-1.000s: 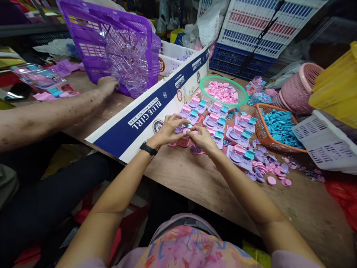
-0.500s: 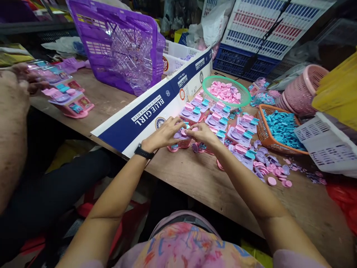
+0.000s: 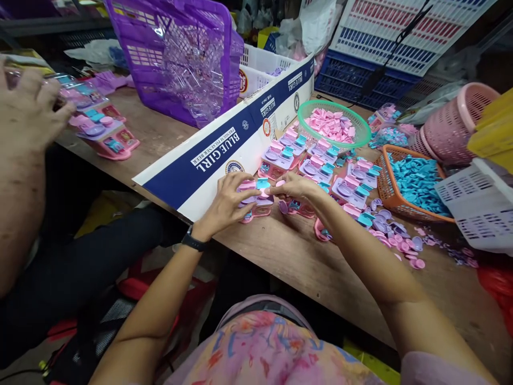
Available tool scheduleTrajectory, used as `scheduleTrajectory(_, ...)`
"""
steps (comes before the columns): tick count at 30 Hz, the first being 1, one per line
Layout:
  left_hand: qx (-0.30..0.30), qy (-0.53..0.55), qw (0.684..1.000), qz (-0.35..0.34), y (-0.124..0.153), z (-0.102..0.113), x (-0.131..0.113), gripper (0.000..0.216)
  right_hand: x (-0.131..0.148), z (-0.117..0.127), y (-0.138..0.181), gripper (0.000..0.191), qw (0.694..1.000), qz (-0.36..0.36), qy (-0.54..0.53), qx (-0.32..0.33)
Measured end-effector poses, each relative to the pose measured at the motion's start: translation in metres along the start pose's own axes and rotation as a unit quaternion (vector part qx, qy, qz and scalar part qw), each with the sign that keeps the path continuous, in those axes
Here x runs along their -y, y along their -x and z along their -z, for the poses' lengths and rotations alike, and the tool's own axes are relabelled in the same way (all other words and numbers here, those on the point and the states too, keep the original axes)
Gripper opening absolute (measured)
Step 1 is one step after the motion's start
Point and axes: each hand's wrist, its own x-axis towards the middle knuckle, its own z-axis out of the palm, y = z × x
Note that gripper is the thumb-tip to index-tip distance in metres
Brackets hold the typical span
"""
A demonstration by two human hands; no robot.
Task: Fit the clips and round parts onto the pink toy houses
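A small plastic toy set [image 3: 262, 202] with a pink base, lilac top and blue flap stands at the table's front edge beside the cardboard wall. My left hand [image 3: 229, 206] grips its left side, thumb at the front and fingers over the top. On the toy's right side my right hand [image 3: 298, 188] pinches a small pink round piece [image 3: 280, 183], its fingertips touching the top. Several like toy sets [image 3: 318, 167] stand in rows behind and to the right, partly hidden by my right forearm.
Loose pink and lilac pieces [image 3: 401, 243] lie at the right. Behind are a green basket [image 3: 369, 133] of pink parts and an orange basket [image 3: 380, 184] of blue parts. The cardboard wall [image 3: 184, 184] separates a co-worker's hand [image 3: 30, 115] and a purple basket [image 3: 132, 80] at left.
My left hand has drawn back a little to the left and its fingers have spread, showing more of the toy set's top. A co-worker's hand at far left has moved inward over a toy.
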Motion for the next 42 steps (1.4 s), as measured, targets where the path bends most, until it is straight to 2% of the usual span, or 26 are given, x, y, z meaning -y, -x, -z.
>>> scheduleTrajectory(4,-0.012,-0.067,0.998,-0.002,0.008,-0.014,-0.010,0.030,-0.001,0.003,-0.001,0.042,1.000,0.019,0.004,0.012)
scheduleTrajectory(13,-0.013,-0.039,0.999,0.008,0.006,-0.023,-0.014,0.028,0.003,0.005,-0.003,0.048,0.999,0.011,0.040,0.034)
scheduleTrajectory(19,-0.028,-0.029,0.999,0.021,0.007,-0.025,-0.016,0.030,-0.001,0.011,-0.013,0.044,0.998,-0.003,0.026,0.060)
scheduleTrajectory(26,-0.025,-0.027,0.999,0.019,0.007,-0.027,-0.016,0.036,0.012,0.016,-0.017,0.046,0.992,-0.022,0.080,0.098)
scheduleTrajectory(32,-0.018,-0.022,0.999,0.025,0.008,-0.029,-0.014,0.044,0.007,0.013,-0.013,0.042,0.992,-0.043,-0.001,0.118)
scheduleTrajectory(35,-0.014,-0.010,1.000,0.023,0.004,-0.029,-0.014,0.044,0.007,0.016,-0.013,0.045,0.991,-0.055,0.012,0.122)
scheduleTrajectory(38,-0.021,-0.020,1.000,0.011,0.004,-0.029,-0.015,0.043,0.008,0.017,-0.014,0.044,0.992,-0.037,0.051,0.110)
scheduleTrajectory(42,-0.032,-0.048,0.998,0.017,0.010,-0.027,-0.014,0.043,0.000,0.012,-0.016,0.041,0.996,0.011,0.013,0.088)
